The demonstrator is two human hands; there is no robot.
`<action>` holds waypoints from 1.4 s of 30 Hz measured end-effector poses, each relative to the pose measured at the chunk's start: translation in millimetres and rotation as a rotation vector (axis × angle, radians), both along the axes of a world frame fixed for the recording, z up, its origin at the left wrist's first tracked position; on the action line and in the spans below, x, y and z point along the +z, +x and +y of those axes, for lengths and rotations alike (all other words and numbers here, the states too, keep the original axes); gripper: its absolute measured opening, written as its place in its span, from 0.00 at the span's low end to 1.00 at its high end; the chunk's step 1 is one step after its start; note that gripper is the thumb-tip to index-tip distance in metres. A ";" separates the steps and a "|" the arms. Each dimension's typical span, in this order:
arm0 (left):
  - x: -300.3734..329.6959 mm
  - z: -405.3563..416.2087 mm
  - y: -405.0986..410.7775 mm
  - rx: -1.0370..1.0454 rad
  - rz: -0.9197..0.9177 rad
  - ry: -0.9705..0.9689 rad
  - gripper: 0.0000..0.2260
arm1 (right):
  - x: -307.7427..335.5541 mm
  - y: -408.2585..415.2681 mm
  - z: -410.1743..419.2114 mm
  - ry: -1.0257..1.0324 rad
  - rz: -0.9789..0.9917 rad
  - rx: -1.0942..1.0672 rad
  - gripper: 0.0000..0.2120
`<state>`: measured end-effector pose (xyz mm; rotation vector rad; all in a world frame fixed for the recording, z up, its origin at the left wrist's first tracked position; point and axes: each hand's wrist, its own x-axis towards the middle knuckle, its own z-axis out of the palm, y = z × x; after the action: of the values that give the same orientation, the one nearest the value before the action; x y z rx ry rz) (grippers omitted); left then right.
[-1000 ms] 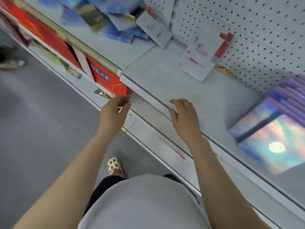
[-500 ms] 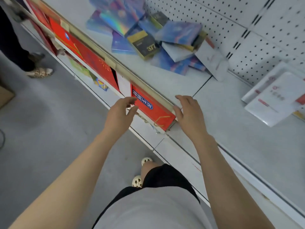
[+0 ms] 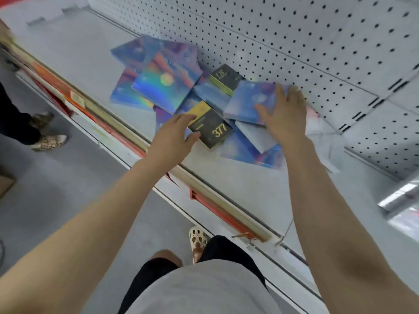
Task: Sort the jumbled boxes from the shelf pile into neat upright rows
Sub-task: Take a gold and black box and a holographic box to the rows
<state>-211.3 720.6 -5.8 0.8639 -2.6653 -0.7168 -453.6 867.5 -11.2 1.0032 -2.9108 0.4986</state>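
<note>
Nearest to me I see my own pale shirt (image 3: 204,288), dark shorts and a perforated sandal (image 3: 197,240) on the grey floor (image 3: 68,196), with both bare forearms reaching up and away toward the shelf (image 3: 238,184). The shelf's front lip carries a beige price rail (image 3: 217,193) with red strips under it, running from far left to near right. Past that lip my left hand (image 3: 172,137) has its grip spread, fingers straight, the thumb and fingertips touching the near left edge of a black and yellow box marked 377 (image 3: 212,128) that lies flat on the pile of boxes (image 3: 181,96). To the right my right hand (image 3: 284,114) lies palm down with fingers spread — pressing on a pale blue box (image 3: 247,102) that rests tilted on top of other blue boxes; whether the fingers curl over its far edge I cannot tell. The pile itself is jumbled in the middle of the shelf, all boxes flat or slanted, none upright. A holographic box with a rainbow sheen (image 3: 163,85) sits left of centre, and a second black and yellow box (image 3: 224,79) lies farther back, close to the white pegboard back wall (image 3: 317,37). At the far left, on the floor, another person's patterned shoe (image 3: 48,141) shows.
</note>
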 end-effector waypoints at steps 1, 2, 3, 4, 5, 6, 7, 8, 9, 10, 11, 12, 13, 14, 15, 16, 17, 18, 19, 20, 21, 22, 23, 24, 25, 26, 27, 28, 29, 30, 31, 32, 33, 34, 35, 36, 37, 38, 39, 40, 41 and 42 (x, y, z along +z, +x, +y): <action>-0.3 -8.7 -9.5 -0.022 -0.018 -0.002 0.21 | -3.1 -2.5 -4.7 0.097 -0.008 -0.013 0.37; -1.7 -16.1 -18.3 -0.046 -0.037 -0.007 0.23 | -5.5 -1.4 -6.7 0.164 -0.016 -0.024 0.38; -4.5 -22.8 -27.0 -0.071 -0.059 -0.020 0.25 | -7.5 1.9 -7.2 0.183 -0.026 -0.038 0.38; -8.5 -28.9 -35.8 -0.095 -0.095 -0.038 0.28 | -10.5 5.4 -7.4 0.168 -0.041 -0.059 0.39; -13.8 -35.0 -44.6 -0.117 -0.145 -0.055 0.31 | -12.4 10.0 -7.3 0.138 -0.050 -0.084 0.39; -18.8 -39.6 -52.7 -0.135 -0.195 -0.065 0.35 | -15.0 15.4 -6.6 0.102 -0.046 -0.108 0.39; -24.6 -44.1 -59.8 -0.148 -0.241 -0.067 0.39 | -18.5 21.1 -5.8 0.067 -0.027 -0.127 0.39; -29.0 -47.3 -66.2 -0.162 -0.285 -0.076 0.42 | -21.5 27.7 -4.2 0.026 -0.008 -0.151 0.40; -32.9 -49.8 -70.6 -0.174 -0.326 -0.091 0.44 | -24.4 34.8 -2.0 -0.032 -0.004 -0.189 0.42; -35.6 -51.5 -73.1 -0.180 -0.353 -0.111 0.46 | -25.0 42.2 0.5 -0.104 -0.022 -0.249 0.46; -38.1 -54.1 -74.8 -0.183 -0.358 -0.129 0.48 | -24.2 48.7 2.3 -0.176 -0.061 -0.326 0.50; -39.0 -56.7 -75.7 -0.187 -0.349 -0.138 0.50 | -21.9 54.1 3.3 -0.222 -0.099 -0.409 0.54; -39.9 -59.7 -76.5 -0.192 -0.331 -0.136 0.52 | -19.4 58.4 3.3 -0.236 -0.119 -0.480 0.56; -40.8 -62.8 -77.1 -0.197 -0.308 -0.120 0.53 | -16.8 60.6 2.1 -0.233 -0.128 -0.534 0.57; -40.8 -66.0 -77.6 -0.204 -0.280 -0.099 0.54 | -12.8 61.4 0.8 -0.234 -0.135 -0.570 0.57; -39.1 -68.8 -78.0 -0.215 -0.252 -0.079 0.54 | -9.3 60.5 -0.4 -0.233 -0.153 -0.596 0.57; -37.2 -72.0 -78.5 -0.229 -0.223 -0.055 0.54 | -5.4 59.6 -2.0 -0.222 -0.179 -0.613 0.57; -33.4 -74.3 -78.8 -0.238 -0.202 -0.025 0.53 | -1.8 58.5 -3.3 -0.201 -0.208 -0.625 0.56; -28.9 -76.2 -78.6 -0.236 -0.195 0.011 0.52 | 0.4 57.8 -4.4 -0.181 -0.235 -0.633 0.54; -22.5 -77.8 -77.7 -0.222 -0.197 0.045 0.51 | 2.5 57.2 -4.6 -0.182 -0.263 -0.639 0.52; -15.9 -80.3 -77.1 -0.199 -0.198 0.080 0.49 | 6.2 57.7 -4.8 -0.213 -0.291 -0.646 0.50; -10.3 -83.6 -76.4 -0.181 -0.187 0.119 0.46 | 8.7 57.2 -4.2 -0.264 -0.318 -0.659 0.47; -5.9 -87.8 -75.8 -0.168 -0.155 0.166 0.43 | 12.8 57.9 -3.8 -0.332 -0.347 -0.674 0.43; -1.8 -92.4 -74.5 -0.159 -0.104 0.221 0.39 | 16.5 58.7 -3.4 -0.422 -0.388 -0.691 0.38; 1.3 -96.8 -72.6 -0.153 -0.038 0.281 0.34 | 20.6 60.8 -3.1 -0.538 -0.443 -0.700 0.34; 3.8 -100.5 -69.9 -0.155 0.022 0.338 0.29 | 23.8 63.8 -3.0 -0.668 -0.499 -0.703 0.30; 5.9 -103.1 -67.0 -0.162 0.067 0.391 0.24 | 26.4 68.1 -3.3 -0.782 -0.542 -0.706 0.27; 7.9 -104.6 -63.8 -0.169 0.097 0.448 0.19 | 28.5 73.2 -3.8 -0.860 -0.549 -0.703 0.24; 8.3 -106.0 -61.0 -0.170 0.124 0.524 0.16 | 29.9 79.1 -4.1 -0.910 -0.527 -0.700 0.21; 8.2 -107.5 -58.3 -0.164 0.149 0.616 0.13 | 30.6 85.6 -3.8 -0.948 -0.493 -0.701 0.18; 8.0 -109.0 -55.7 -0.156 0.178 0.713 0.12 | 32.0 92.9 -2.9 -0.983 -0.455 -0.703 0.15; 7.9 -111.5 -53.2 -0.152 0.204 0.798 0.13 | 33.0 100.1 -0.9 -1.017 -0.424 -0.713 0.13; 8.3 -113.2 -50.8 -0.156 0.225 0.865 0.13 | 35.2 108.5 1.5 -1.061 -0.401 -0.724 0.12; 8.6 -114.9 -48.9 -0.160 0.233 0.915 0.14 | 36.8 116.4 5.0 -1.110 -0.383 -0.736 0.11; 8.3 -115.7 -48.0 -0.171 0.244 0.958 0.14 | 37.9 124.3 9.3 -1.153 -0.368 -0.749 0.10; 7.5 -115.7 -47.8 -0.173 0.259 0.993 0.14 | 38.6 132.4 14.1 -1.189 -0.352 -0.762 0.09; 6.8 -114.3 -48.7 -0.167 0.279 1.025 0.13 | 38.8 140.5 19.1 -1.218 -0.332 -0.776 0.08; 6.0 -111.6 -50.4 -0.162 0.296 1.045 0.11 | 39.3 148.5 24.9 -1.246 -0.305 -0.790 0.07; 5.4 -107.3 -52.0 -0.164 0.304 1.054 0.10 | 39.9 156.8 30.3 -1.272 -0.277 -0.804 0.06; 5.6 -101.3 -52.9 -0.174 0.306 1.059 0.09 | 40.0 165.0 36.6 -1.291 -0.253 -0.821 0.05; 6.2 -93.7 -52.9 -0.183 0.305 1.070 0.08 | 40.4 173.3 43.7 -1.306 -0.233 -0.842 0.05; 6.9 -85.1 -52.5 -0.191 0.303 1.084 0.08 | 40.2 181.6 52.0 -1.322 -0.217 -0.868 0.05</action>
<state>-263.8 635.5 1.1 0.5902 -1.9729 -2.2073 -272.1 919.4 29.0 -0.4574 -1.9407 1.9659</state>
